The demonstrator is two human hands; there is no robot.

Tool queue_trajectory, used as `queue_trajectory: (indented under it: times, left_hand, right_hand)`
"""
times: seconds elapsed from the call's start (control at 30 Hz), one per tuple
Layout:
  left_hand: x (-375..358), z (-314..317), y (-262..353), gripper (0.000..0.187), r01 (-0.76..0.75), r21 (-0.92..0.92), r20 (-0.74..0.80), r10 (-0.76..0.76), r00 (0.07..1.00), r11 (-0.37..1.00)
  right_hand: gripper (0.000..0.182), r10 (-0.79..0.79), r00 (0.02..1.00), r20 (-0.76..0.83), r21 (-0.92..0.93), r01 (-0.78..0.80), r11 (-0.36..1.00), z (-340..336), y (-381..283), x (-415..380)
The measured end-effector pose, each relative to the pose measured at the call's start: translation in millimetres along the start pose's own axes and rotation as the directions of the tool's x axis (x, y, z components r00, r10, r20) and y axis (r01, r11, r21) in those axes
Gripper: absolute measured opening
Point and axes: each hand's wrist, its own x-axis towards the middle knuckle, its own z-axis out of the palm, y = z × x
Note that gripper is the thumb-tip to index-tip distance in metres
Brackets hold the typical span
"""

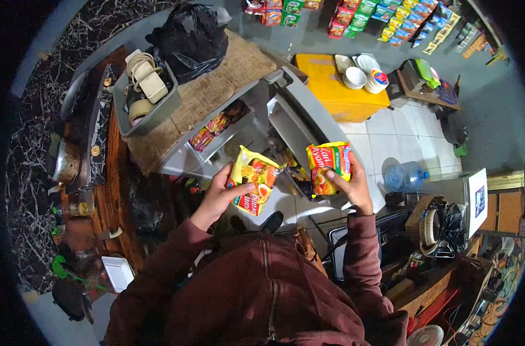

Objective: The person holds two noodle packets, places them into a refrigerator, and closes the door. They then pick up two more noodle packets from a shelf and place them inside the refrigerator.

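My left hand (221,195) grips a yellow packet of instant noodles (255,177), its thumb across the printed front. In my right hand (356,187) is a second noodle packet (327,158), red, yellow and green, marked "Kari Ayam", with the thumb pressed on its face. Both packets are held up side by side, apart from each other, over an open grey drawer unit (294,95). Inside its left compartment lie several red and purple packets (207,134). More packets show partly between my hands, lower down.
Left of the drawers, a grey bin (147,115) holds a power strip and tape, beside a black plastic bag (190,43). White bowls (359,75) sit on a yellow box (332,102). A water jug (404,176) lies on the tiled floor. Sachet strips (355,17) hang on the wall.
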Motion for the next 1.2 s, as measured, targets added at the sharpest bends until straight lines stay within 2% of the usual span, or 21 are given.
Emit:
queue_trajectory:
  times: [0.13,0.2,0.27,0.3,0.33,0.4,0.43,0.47,0.53,0.6,0.63,0.67,0.7,0.73,0.8,0.83,0.9,0.93,1.0,1.13,1.2]
  left_hand:
    - [22.1,-5.9,-13.9,0.048,0.063,0.050,0.069,-0.066,0.995,0.997]
    - [36.7,-16.6,-36.1,0.050,0.076,0.076,0.072,-0.082,0.994,0.994]
    - [51.7,-29.9,-65.7,0.053,0.144,-0.193,0.071,-0.132,0.989,0.971]
    - [59.1,-41.5,-83.1,0.055,0.147,-0.222,0.064,-0.136,0.989,0.964]
    - [65.7,-52.6,-92.0,0.069,0.184,-0.159,0.070,-0.175,0.982,0.970]
    - [77.1,-74.1,-124.2,0.085,0.173,-0.360,0.030,-0.174,0.984,0.917]
    - [84.8,-85.1,-133.1,0.100,0.137,-0.309,0.115,-0.106,0.988,0.941]
    - [94.3,-96.3,-146.4,0.114,0.181,-0.290,0.154,-0.141,0.978,0.940]
    - [114.4,-97.1,-152.8,0.119,0.063,-0.138,0.032,-0.059,0.998,0.988]
    - [138.9,-119.4,-187.1,0.115,0.016,-0.012,-0.146,-0.017,0.989,1.000]
    - [155.1,-135.4,-207.3,0.104,-0.035,-0.188,-0.200,-0.004,0.980,0.982]
    - [169.5,-137.7,-203.6,0.094,-0.128,-0.098,-0.104,0.118,0.988,0.987]
    - [180.2,-142.7,-200.3,0.087,-0.085,-0.022,-0.144,0.081,0.986,0.996]
    - [195.7,-156.1,-209.2,0.086,-0.108,0.037,-0.180,0.113,0.977,0.993]
    - [222.6,-186.2,-231.7,0.089,-0.163,0.335,-0.162,0.228,0.960,0.928]
    - [233.8,-208.3,-245.7,0.089,-0.151,0.336,-0.167,0.217,0.962,0.930]
    - [248.8,-259.9,-268.9,0.092,-0.203,0.708,-0.093,0.374,0.923,0.676]
    - [254.7,-280.5,-270.9,0.092,-0.192,0.709,-0.099,0.365,0.926,0.679]
    - [266.5,-318.7,-268.5,0.092,-0.011,0.861,-0.221,0.394,0.892,0.508]
    - [285.9,-372.9,-249.8,0.088,-0.154,0.846,-0.106,0.446,0.889,0.510]
    - [285.0,-376.1,-225.2,0.083,0.092,0.990,-0.129,0.415,0.901,0.107]
  right_hand:
    - [0.048,0.010,0.994,-0.108,-0.057,-0.016,0.998,-3.8,10.4,-1.5]
    - [0.055,0.023,0.988,-0.153,0.023,-0.020,1.000,0.6,25.7,-5.9]
    - [0.064,0.120,0.989,-0.091,0.214,-0.099,0.972,7.8,52.2,-11.0]
    - [0.066,0.163,0.982,-0.094,0.254,-0.134,0.958,14.3,72.9,-15.2]
    - [0.068,0.202,0.974,-0.097,0.290,-0.167,0.942,24.1,93.4,-18.7]
    - [0.070,0.300,0.953,-0.046,0.406,-0.256,0.877,50.6,130.4,-21.0]
    - [0.068,0.303,0.953,-0.028,0.425,-0.263,0.866,64.4,153.9,-24.7]
    - [0.067,0.293,0.956,-0.012,0.444,-0.258,0.858,77.5,176.6,-23.8]
    - [0.065,0.351,0.933,0.073,0.484,-0.341,0.806,99.7,209.3,-18.7]
    - [0.062,0.366,0.927,0.079,0.495,-0.356,0.793,119.2,239.2,-15.8]
    - [0.061,0.374,0.923,0.094,0.515,-0.366,0.775,128.1,250.3,-11.8]
    - [0.060,0.377,0.920,0.108,0.533,-0.374,0.759,136.3,260.7,-6.3]
    - [0.059,0.373,0.921,0.111,0.543,-0.370,0.754,142.6,270.4,-1.5]
    - [0.058,0.399,0.912,0.095,0.562,-0.380,0.735,149.5,280.2,2.2]
    - [0.055,0.392,0.915,0.094,0.568,-0.373,0.734,158.3,291.5,12.9]
    - [0.051,0.353,0.932,0.080,0.527,-0.340,0.779,161.5,296.1,19.6]
    - [0.048,0.336,0.941,0.035,0.465,-0.313,0.828,166.8,303.8,27.4]
    - [0.047,0.315,0.949,0.028,0.425,-0.296,0.855,165.7,306.3,31.2]
    - [0.046,0.363,0.931,0.042,0.462,-0.340,0.819,164.2,311.3,35.3]
    - [0.044,0.382,0.924,0.005,0.482,-0.337,0.809,160.9,324.5,39.5]
    - [0.044,0.386,0.922,0.004,0.436,-0.350,0.829,159.5,324.8,46.2]
